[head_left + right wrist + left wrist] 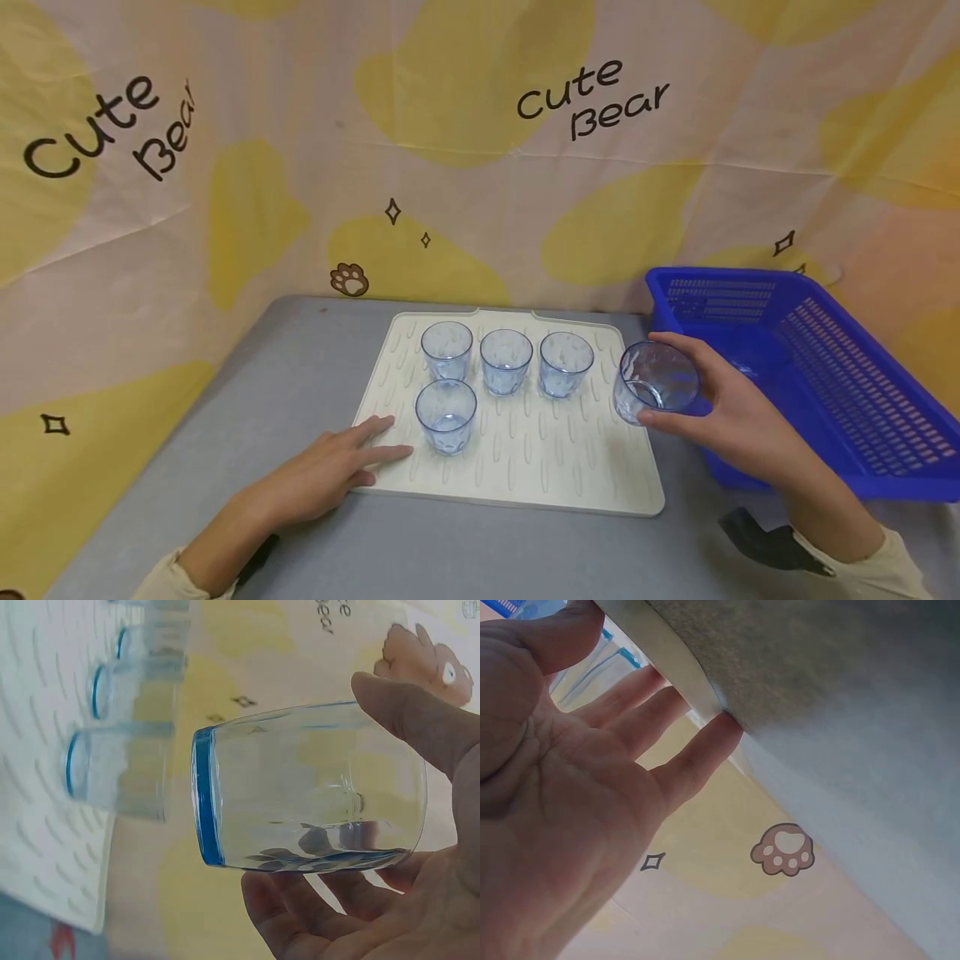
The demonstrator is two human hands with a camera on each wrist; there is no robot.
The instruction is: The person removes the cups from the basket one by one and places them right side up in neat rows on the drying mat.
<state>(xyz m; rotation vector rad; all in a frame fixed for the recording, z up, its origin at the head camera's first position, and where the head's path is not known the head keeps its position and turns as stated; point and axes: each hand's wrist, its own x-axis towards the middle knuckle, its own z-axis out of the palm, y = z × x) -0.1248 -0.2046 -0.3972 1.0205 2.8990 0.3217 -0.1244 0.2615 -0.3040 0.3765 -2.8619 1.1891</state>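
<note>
My right hand [723, 408] grips a clear bluish drinking glass [656, 382] between thumb and fingers, over the right edge of a white ridged drying mat [540, 467]. The right wrist view shows this glass [315, 787] near its thick blue base, with the thumb [412, 712] on one side and fingers on the other. My left hand [322, 475] rests at the mat's left front edge, fingers spread, beside a front glass [447, 429]. Behind it, a row holds a left glass [447, 346], a middle glass [506, 358] and a right glass [566, 358].
A blue plastic basket [900, 487] with slotted walls stands at the right, close to the right hand. Grey cloth [300, 375] covers the table. A patterned yellow and pink curtain [465, 167] hangs behind it and along the left.
</note>
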